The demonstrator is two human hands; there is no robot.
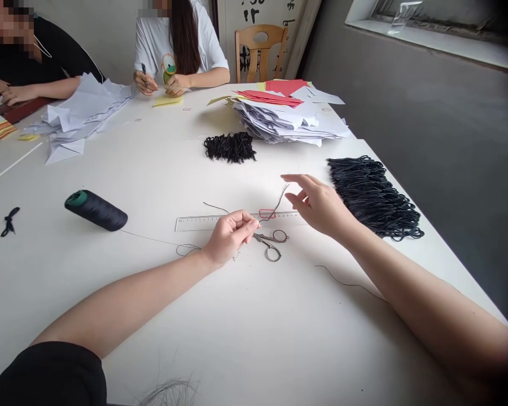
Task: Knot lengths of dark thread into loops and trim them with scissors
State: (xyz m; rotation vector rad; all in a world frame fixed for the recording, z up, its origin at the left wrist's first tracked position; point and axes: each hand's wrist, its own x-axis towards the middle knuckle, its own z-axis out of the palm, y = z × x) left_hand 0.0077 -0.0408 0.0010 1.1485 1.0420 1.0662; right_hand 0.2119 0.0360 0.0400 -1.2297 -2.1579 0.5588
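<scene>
My left hand [230,237] pinches a thin dark thread [276,206] between thumb and fingertips, just in front of a clear plastic ruler [211,223]. The thread rises across the ruler, past a small red rectangular loop [267,213]. My right hand [317,203] hovers to the right with its fingers apart, holding nothing. Small steel scissors [271,245] lie shut on the white table [237,338] below my fingertips. A black thread spool [96,210] lies on its side at the left, and its strand runs toward my left hand.
A large bundle of black cord loops [370,197] lies right of my right hand, and a smaller bundle [230,147] lies ahead. Behind it stands a stack of cut paper [288,118]. Two co-workers sit at the far end, one holding a pen [144,75].
</scene>
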